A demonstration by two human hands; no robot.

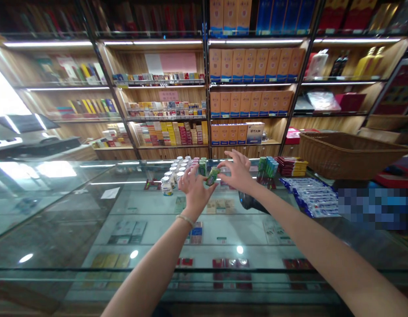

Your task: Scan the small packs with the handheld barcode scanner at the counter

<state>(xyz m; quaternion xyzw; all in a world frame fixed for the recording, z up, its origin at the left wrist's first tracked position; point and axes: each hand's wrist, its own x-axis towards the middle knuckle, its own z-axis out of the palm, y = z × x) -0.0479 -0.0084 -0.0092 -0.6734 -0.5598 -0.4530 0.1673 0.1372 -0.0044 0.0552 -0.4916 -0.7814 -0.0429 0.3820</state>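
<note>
We pinch a small green pack (212, 176) between our two hands, above the glass surface (129, 178). Our left grip (194, 189) has thumb and finger closed on the pack's near left side, its other fingers raised; our right grip (239, 172) pinches the far right end with thumb and forefinger, its remaining fingers lifted and loosely spread. The pack sits tilted between the two. A pale bracelet (186, 219) circles the wrist below the left grip.

Just left of the left grip, white-capped bottles (167, 187) stand in rows running away from us; farther left lies a paper slip (110, 193). Directly beyond the pack, upright green packs (202, 166) stand in a line. To the right of the right grip we see green and blue packs (272, 167), then a pile of red and yellow packets (291, 167) and, nearer to us, blue-and-white packets (313, 196). Farther right is a wicker basket (352, 156). A black object (246, 201), partly covered by our right forearm, lies below the right grip. Well beyond both grips, shelves hold orange boxes (257, 64).
</note>
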